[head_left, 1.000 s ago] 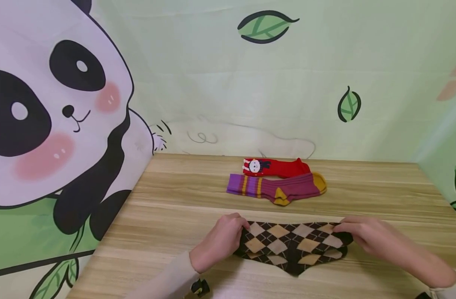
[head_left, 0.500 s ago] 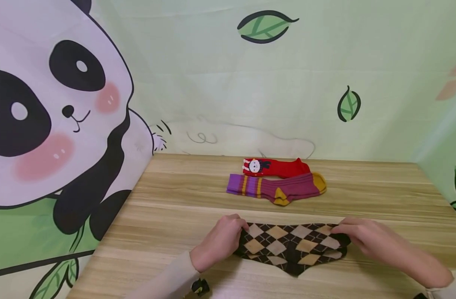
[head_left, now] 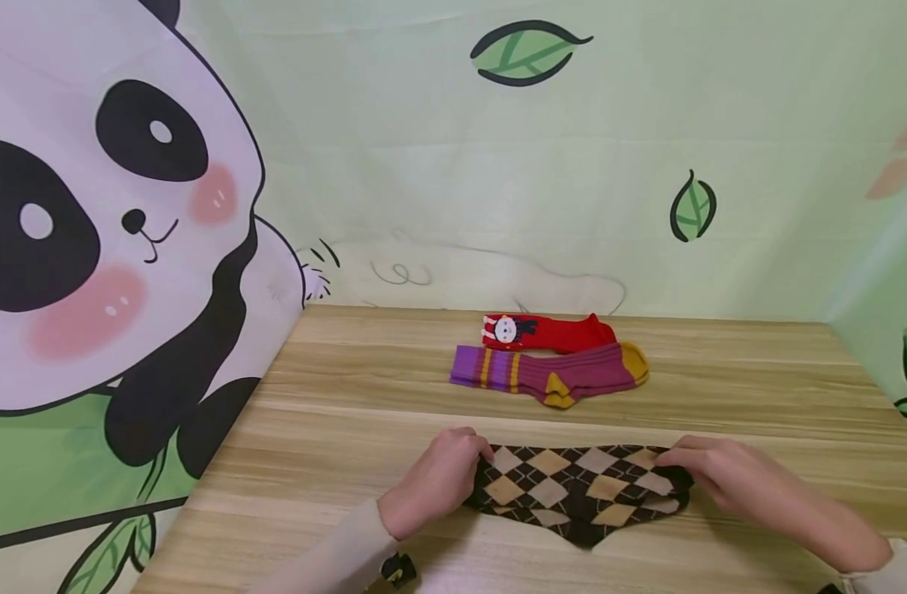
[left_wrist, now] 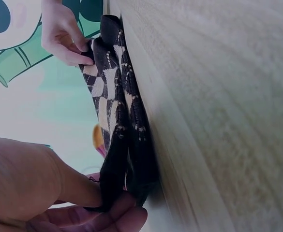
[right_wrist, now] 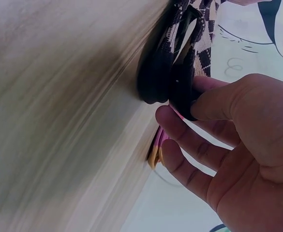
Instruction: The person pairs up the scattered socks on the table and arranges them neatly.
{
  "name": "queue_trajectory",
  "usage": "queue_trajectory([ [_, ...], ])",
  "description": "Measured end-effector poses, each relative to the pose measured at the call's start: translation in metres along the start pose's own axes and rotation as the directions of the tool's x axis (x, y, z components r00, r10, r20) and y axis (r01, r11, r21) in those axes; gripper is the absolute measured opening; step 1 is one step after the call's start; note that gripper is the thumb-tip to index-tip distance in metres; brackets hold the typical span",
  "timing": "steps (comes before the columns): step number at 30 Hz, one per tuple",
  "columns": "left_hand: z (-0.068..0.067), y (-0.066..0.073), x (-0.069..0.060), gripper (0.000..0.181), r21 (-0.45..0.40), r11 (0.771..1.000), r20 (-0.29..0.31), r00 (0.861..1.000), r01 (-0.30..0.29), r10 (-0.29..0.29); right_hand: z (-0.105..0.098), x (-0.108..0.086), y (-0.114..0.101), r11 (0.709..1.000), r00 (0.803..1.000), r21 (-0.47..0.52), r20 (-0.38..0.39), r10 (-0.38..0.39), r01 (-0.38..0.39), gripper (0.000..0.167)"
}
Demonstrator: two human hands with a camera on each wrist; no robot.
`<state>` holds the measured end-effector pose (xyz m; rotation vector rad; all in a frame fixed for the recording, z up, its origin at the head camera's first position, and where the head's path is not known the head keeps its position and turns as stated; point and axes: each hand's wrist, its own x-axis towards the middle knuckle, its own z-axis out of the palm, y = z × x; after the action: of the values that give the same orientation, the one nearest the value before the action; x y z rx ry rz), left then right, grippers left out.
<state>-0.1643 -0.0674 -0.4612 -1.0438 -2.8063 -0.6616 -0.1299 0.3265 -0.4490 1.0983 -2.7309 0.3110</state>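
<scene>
A pair of black, tan and grey argyle socks (head_left: pixel 572 487) lies sideways near the front of the table, one sock over the other, with the heel pointing toward me. My left hand (head_left: pixel 441 474) pinches the cuff end, and in the left wrist view the thumb and fingers of the left hand (left_wrist: pixel 59 193) close on the black edge. At the other end my right hand (head_left: pixel 735 483) pinches the black toe. The right wrist view has the right hand (right_wrist: pixel 243 130) gripping only one toe; the other black toe hangs apart, beside the fingers.
Behind the argyle pair lies a purple and mustard pair of socks (head_left: pixel 550 371). Red socks (head_left: pixel 564 332) with a white animal face lie just beyond, partly covered by it. The wooden table (head_left: pixel 334 388) ends at a green cloth backdrop (head_left: pixel 394 165) with a panda and leaves.
My right hand has shifted slightly left and down, bringing the toe end with it, so the top sock sags a little. The left hand stays in place.
</scene>
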Motion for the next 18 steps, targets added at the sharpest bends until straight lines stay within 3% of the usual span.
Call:
queue_trajectory([
  [18, -0.0005, -0.0013, 0.0008, 0.038, -0.014, 1.0, 0.022, 1.0, 0.002, -0.001, 0.0007, -0.0006, 0.0006, 1.0, 1.0, 0.017, 0.0, 0.012, -0.012, 0.048],
])
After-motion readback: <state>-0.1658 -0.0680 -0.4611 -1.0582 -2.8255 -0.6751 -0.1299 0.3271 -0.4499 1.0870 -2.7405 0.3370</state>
